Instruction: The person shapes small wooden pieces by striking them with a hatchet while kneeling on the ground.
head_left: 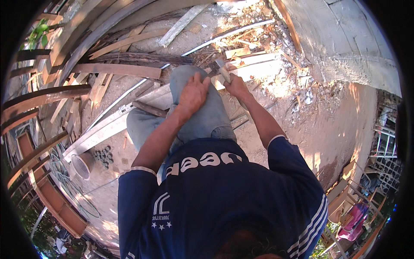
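Note:
My left hand (194, 94) lies on my raised knee in grey-blue trousers (202, 116), fingers stretched out and holding nothing. Just right of that knee, my right hand (236, 85) is closed round the wooden handle of a hammer (224, 74). Its metal head is up by the knee, over the long pale beam (103, 128); the exact shape of the head is hard to make out. The beam runs slantwise under my legs, from lower left to upper right. A short dark piece of wood (148, 108) rests across it beside my left leg.
Loose planks (120, 69) and curved timbers (47, 97) crowd the left and far side. Wood chips (258, 34) litter the ground ahead. To the right rises a grey concrete wall (345, 43). A bucket (82, 166) and a coiled hose (64, 181) are at lower left.

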Available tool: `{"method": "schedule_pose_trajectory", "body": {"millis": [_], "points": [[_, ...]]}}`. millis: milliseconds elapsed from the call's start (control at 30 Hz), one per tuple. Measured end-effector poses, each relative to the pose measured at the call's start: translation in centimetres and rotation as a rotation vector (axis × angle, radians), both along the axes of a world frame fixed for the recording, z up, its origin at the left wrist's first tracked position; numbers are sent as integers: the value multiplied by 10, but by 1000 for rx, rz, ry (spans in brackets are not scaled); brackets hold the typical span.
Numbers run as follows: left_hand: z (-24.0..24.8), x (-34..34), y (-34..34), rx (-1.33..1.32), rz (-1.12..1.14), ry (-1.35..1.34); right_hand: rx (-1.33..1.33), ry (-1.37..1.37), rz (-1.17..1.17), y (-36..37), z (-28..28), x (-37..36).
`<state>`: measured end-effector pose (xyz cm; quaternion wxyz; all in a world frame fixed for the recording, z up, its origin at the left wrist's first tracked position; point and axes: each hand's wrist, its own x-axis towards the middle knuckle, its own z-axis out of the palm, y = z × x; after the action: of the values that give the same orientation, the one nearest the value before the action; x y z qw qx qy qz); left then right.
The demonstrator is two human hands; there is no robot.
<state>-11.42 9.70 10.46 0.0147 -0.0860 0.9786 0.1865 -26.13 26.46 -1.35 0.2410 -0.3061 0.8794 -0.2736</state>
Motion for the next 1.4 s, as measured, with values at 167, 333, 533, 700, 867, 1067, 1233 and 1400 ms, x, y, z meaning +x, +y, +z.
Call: {"method": "schedule_pose_trajectory", "body": {"millis": [167, 333, 533, 700, 867, 1067, 1233, 1400], "points": [[3, 7, 3, 6, 35, -7, -93, -50, -31, -17, 76, 13], [5, 4, 1, 68, 41, 7, 106, -3, 52, 2, 24, 14], [-3, 5, 3, 45, 81, 17, 3, -85, -72, -2, 30, -1], [-2, 4, 3, 37, 124, -3, -271, -146, -210, -11, 44, 20], [-8, 2, -4, 9, 71, 29, 80, -378, -116, 2, 25, -7], [-5, 7, -1, 13, 68, 25, -478, -111, -176, -17, 113, 12], [-8, 2, -1, -8, 7, 36, -67, -49, 0, 14, -13, 13], [-7, 2, 4, 44, 34, 8, -100, 37, -17, -12, 78, 14]]}}
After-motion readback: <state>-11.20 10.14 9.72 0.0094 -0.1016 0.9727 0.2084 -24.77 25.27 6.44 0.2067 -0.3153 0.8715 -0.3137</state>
